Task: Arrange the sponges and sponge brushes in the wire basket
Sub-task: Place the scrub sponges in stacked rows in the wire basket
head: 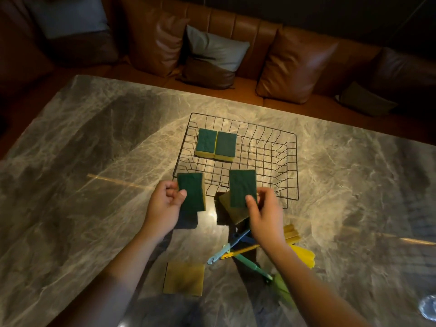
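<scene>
A black wire basket (271,135) stands on the marble table, with two green-topped yellow sponges (215,143) side by side in its far left corner. My left hand (165,205) grips a green-and-yellow sponge (191,191) just in front of the basket's near left corner. My right hand (266,213) holds a second green-and-yellow sponge (243,188) above the basket's near rim. Under it lies another sponge (232,208), yellow side up. Several sponge brushes (238,250) with blue, teal and yellow handles lie crossed below my right wrist, their yellow heads (303,252) to the right.
A flat yellow sponge (184,278) lies near the table's front edge. A brown leather sofa (297,67) with grey cushions runs behind the table (82,161). A glassy object (428,308) shows at the lower right corner.
</scene>
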{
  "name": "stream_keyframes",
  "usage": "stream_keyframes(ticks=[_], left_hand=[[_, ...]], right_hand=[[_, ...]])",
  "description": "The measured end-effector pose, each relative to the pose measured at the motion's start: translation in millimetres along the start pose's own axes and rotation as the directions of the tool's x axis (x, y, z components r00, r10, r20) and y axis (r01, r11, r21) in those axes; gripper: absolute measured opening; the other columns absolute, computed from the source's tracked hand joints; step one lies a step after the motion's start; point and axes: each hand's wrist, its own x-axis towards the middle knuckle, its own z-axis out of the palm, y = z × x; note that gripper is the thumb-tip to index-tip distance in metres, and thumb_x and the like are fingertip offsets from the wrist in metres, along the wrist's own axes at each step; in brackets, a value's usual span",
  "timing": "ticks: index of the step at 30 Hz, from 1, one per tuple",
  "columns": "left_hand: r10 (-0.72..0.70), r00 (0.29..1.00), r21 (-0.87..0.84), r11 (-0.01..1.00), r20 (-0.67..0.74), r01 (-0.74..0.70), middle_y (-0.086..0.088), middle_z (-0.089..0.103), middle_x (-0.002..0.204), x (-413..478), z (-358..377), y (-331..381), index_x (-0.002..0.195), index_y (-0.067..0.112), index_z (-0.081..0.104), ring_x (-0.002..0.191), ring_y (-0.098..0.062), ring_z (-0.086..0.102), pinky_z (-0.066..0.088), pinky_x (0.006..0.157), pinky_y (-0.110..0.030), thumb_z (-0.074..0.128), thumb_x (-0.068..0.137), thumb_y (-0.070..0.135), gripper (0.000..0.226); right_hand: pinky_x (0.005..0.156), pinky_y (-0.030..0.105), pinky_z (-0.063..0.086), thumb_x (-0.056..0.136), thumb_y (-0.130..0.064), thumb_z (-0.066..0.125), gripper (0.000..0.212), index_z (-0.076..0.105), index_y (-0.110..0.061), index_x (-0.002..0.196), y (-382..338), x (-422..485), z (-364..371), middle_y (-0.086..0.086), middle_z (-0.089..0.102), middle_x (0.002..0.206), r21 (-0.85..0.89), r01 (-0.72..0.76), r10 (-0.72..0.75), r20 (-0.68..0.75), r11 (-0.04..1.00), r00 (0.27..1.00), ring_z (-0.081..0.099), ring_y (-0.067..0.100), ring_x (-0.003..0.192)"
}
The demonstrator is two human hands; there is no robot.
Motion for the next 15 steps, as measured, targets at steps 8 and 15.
stream_keyframes(ticks=[8, 15], left_hand=[[0.039, 0.992, 0.136, 0.989, 0.119, -0.055, 0.005, 0.062, 0.080, 95, 109, 65, 0.101, 0.023, 0.053, 0.076, -0.012, 0.061, 0.044, 0.063, -0.030, 0.067, 0.095, 0.026, 0.015], [0.019, 0.981, 0.335, 0.939, 0.194, -0.085, -0.002, 0.061, 0.091, 156, 199, 82, 0.100, 0.012, 0.056, 0.086, -0.022, 0.056, 0.039, 0.069, -0.031, 0.067, 0.095, 0.024, 0.017]], right_hand=[[0.053, 0.010, 0.039, 0.101, -0.023, 0.057, 0.015, 0.047, -0.018, 0.112, 23, 98, -49, -0.002, 0.056, 0.088, -0.091, -0.103, 0.084, -0.194, 0.990, 0.977, 0.054, 0.010, 0.074], [0.053, 0.020, 0.030, 0.102, -0.023, 0.054, 0.014, 0.045, -0.015, 0.110, 41, 154, -55, 0.009, 0.063, 0.101, -0.220, -0.205, 0.156, -0.218, 0.954, 0.963, 0.059, 0.023, 0.083]])
